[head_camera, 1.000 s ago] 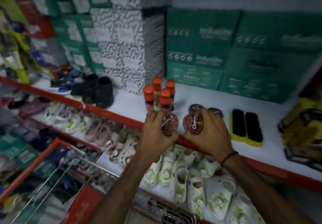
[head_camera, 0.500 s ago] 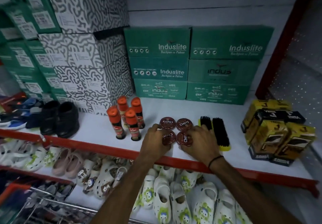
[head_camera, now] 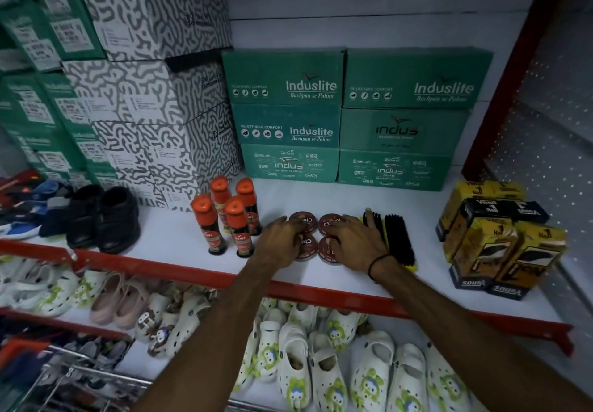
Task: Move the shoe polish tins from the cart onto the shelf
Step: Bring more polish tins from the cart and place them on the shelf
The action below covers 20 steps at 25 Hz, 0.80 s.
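Four round dark-red shoe polish tins lie flat in a two-by-two square on the white shelf [head_camera: 321, 199]. My left hand [head_camera: 280, 240] covers most of the front left tin [head_camera: 305, 246], and its fingertips reach the back left tin [head_camera: 304, 220]. My right hand [head_camera: 354, 241] lies over the front right tin [head_camera: 328, 250], with its fingers stretched onto the back right tin [head_camera: 330, 221]. Both hands touch the tins, which rest on the shelf. Only a corner of the wire cart [head_camera: 73, 379] shows at the lower left.
Several orange-capped polish bottles [head_camera: 236, 219] stand just left of the tins. Two black shoe brushes [head_camera: 396, 238] lie just right of them, with yellow-black boxes [head_camera: 494, 238] further right. Green shoe boxes [head_camera: 346, 116] line the back. A red shelf edge [head_camera: 321, 291] runs in front, with white clogs below.
The two tins that I held in the air one second ago now rest on the shelf in front of the other two. My hands have flattened over them.
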### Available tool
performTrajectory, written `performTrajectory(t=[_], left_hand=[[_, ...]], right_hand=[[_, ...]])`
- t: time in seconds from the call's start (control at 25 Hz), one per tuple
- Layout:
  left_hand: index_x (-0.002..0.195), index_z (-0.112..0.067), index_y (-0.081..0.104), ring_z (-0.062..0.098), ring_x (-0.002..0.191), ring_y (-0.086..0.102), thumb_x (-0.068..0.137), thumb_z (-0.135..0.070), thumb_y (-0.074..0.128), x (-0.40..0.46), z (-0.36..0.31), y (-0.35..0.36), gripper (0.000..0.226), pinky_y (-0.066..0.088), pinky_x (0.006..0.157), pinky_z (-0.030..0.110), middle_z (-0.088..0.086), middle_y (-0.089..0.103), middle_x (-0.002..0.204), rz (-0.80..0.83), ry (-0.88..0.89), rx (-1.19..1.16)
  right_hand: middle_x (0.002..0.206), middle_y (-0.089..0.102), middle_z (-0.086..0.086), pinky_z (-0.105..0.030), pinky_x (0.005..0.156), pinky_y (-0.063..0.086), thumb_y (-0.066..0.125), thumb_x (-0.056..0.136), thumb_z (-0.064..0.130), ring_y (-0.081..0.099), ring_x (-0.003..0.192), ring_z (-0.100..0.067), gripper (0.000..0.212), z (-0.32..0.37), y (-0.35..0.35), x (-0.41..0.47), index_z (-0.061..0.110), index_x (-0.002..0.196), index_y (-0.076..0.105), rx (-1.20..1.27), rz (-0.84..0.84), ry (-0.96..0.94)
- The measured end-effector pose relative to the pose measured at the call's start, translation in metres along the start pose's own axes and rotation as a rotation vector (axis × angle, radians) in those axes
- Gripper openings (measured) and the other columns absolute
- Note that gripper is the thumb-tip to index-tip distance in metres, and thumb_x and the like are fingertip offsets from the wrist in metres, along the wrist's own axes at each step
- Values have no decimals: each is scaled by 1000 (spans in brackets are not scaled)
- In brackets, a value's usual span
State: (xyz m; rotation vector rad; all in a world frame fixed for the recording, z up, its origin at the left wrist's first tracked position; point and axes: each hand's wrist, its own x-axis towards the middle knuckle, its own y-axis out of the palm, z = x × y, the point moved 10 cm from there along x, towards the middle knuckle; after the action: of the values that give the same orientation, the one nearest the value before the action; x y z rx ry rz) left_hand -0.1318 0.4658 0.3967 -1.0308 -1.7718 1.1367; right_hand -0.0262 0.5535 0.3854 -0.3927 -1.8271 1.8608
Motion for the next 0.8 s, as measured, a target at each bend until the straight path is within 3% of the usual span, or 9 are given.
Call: performTrajectory(t=[0.4,0.6,0.68,0.8], left_hand=[[147,-30,54,33,145,47,98,-12,52,6,12,14,53,40,120,45,6,56,153,54,2,24],[146,-28,56,34,128,61,97,-12,53,5,11,13,51,48,113,43,12,63,141,64,2,-6],[142,-25,60,33,123,64,94,-7,54,5,5,5,51,51,109,43,13,66,136,22,20,-46],[138,-16,62,29,139,55,94,-7,54,8,-18,-5,45,44,116,45,12,58,149,-94,63,-87]], right_hand=[[142,62,12,-65,122,8,54,98,38,46,139,-19,34,-3,-4,-1,33,131,63,55,-23,18],[147,57,12,-65,122,10,51,99,38,41,145,-19,36,-3,-4,-4,34,134,60,59,4,32],[152,52,11,-65,123,9,48,101,41,35,150,-22,40,-6,-8,-6,34,139,55,109,-11,48],[161,39,5,-62,125,8,42,104,42,26,153,-21,48,-35,-25,-14,30,150,42,190,-86,137]])
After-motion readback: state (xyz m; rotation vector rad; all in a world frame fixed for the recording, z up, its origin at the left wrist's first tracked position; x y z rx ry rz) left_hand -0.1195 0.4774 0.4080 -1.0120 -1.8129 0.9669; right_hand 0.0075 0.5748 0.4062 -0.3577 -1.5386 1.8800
